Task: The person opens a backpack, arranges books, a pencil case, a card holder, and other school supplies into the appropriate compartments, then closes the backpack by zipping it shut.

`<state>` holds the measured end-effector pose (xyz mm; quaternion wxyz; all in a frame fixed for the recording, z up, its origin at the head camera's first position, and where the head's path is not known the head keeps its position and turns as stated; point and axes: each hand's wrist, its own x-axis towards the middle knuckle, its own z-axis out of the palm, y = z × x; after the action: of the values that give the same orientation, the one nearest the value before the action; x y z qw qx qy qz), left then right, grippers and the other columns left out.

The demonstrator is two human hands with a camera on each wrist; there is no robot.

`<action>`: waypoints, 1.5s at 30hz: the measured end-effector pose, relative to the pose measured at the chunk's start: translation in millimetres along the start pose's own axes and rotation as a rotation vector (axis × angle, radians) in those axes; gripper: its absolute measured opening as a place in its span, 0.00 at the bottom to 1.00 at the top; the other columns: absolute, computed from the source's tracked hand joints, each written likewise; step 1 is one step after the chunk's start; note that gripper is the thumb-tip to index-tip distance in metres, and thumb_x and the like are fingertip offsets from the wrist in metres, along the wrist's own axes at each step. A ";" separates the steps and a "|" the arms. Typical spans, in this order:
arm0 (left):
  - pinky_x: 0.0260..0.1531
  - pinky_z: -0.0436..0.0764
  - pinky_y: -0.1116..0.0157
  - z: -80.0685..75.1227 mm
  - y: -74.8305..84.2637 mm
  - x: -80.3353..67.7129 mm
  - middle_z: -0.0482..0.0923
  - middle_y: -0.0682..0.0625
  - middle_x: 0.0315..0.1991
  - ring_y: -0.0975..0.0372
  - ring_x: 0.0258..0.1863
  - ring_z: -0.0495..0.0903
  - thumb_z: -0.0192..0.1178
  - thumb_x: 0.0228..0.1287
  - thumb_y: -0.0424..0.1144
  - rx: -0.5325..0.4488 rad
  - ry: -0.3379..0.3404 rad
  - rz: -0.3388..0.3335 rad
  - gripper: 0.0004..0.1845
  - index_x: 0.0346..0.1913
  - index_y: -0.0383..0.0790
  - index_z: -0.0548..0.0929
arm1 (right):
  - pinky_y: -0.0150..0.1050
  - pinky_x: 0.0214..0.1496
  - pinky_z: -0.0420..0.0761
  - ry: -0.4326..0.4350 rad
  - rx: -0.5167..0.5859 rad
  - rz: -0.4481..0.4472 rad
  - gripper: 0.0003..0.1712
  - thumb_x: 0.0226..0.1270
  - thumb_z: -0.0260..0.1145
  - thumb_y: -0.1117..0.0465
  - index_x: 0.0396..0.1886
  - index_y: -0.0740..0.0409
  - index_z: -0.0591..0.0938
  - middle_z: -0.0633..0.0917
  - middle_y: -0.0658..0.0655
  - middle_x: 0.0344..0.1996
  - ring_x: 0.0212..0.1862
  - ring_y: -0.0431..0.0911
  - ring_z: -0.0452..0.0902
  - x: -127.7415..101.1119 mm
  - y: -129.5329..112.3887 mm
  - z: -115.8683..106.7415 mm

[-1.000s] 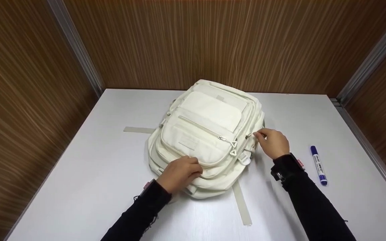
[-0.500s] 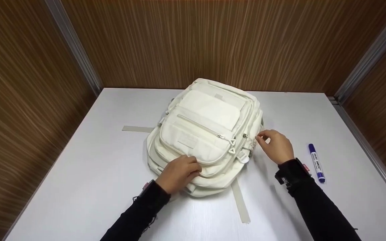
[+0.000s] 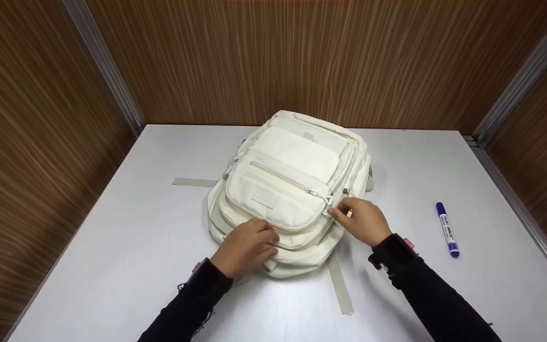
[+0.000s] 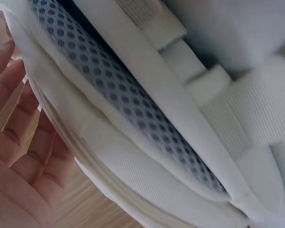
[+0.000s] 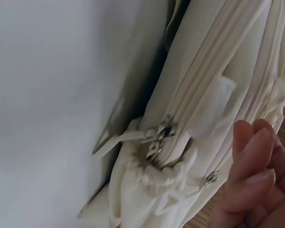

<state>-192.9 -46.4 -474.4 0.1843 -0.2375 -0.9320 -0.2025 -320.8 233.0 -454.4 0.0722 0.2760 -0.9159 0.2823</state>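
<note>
A cream backpack (image 3: pixel 292 156) lies front side up on the white table. At its lower front edge, my left hand (image 3: pixel 247 247) holds the fabric, fingers over the top and thumb lower down. In the left wrist view, the left hand's fingers (image 4: pixel 50 161) bend against the backpack's seam beside grey mesh padding (image 4: pixel 118 90). My right hand (image 3: pixel 361 221) is at the backpack's right side, thumb tip right at a triangular zipper pull (image 3: pixel 328 200), with a gap between thumb and forefinger. Other zipper sliders (image 5: pixel 211 178) show beside the right hand in the right wrist view.
A blue-capped marker (image 3: pixel 447 230) lies on the table (image 3: pixel 126 228) to the right of the backpack. Beige straps (image 3: pixel 340 289) stick out from beneath it. Wood-grain panels (image 3: pixel 273 57) enclose the back and sides.
My right hand has let go of the side zipper pull, drawn back slightly, then moved left to the front pocket's triangular pulls. My left hand has shifted a little down and left.
</note>
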 end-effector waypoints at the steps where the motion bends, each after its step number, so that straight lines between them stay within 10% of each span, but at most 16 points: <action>1: 0.46 0.78 0.63 -1.7 -1.8 -1.7 0.80 0.56 0.40 0.61 0.44 0.78 0.69 0.57 0.43 -0.001 0.001 -0.007 0.08 0.39 0.48 0.85 | 0.35 0.28 0.67 -0.021 0.000 0.011 0.14 0.64 0.67 0.51 0.23 0.51 0.81 0.81 0.48 0.20 0.23 0.40 0.70 0.4 -3.3 1.4; 18: 0.56 0.74 0.57 -5.6 -9.9 -12.6 0.80 0.55 0.48 0.59 0.51 0.77 0.72 0.51 0.46 0.070 -0.047 -0.074 0.17 0.44 0.50 0.83 | 0.36 0.25 0.64 -0.098 0.009 0.069 0.14 0.65 0.62 0.56 0.20 0.53 0.73 0.71 0.47 0.16 0.21 0.43 0.67 6.3 -12.8 10.4; 45: 0.34 0.75 0.64 11.9 -3.5 9.9 0.79 0.56 0.34 0.60 0.34 0.74 0.70 0.50 0.43 0.235 0.090 0.002 0.09 0.34 0.49 0.82 | 0.37 0.26 0.68 0.019 -0.062 -0.036 0.17 0.64 0.63 0.62 0.15 0.50 0.72 0.76 0.46 0.16 0.20 0.41 0.67 -17.2 -20.3 6.5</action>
<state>-205.7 -40.0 -481.2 0.2527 -0.2060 -0.9398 -0.1021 -295.1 223.4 -455.1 0.0947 0.2876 -0.9183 0.2551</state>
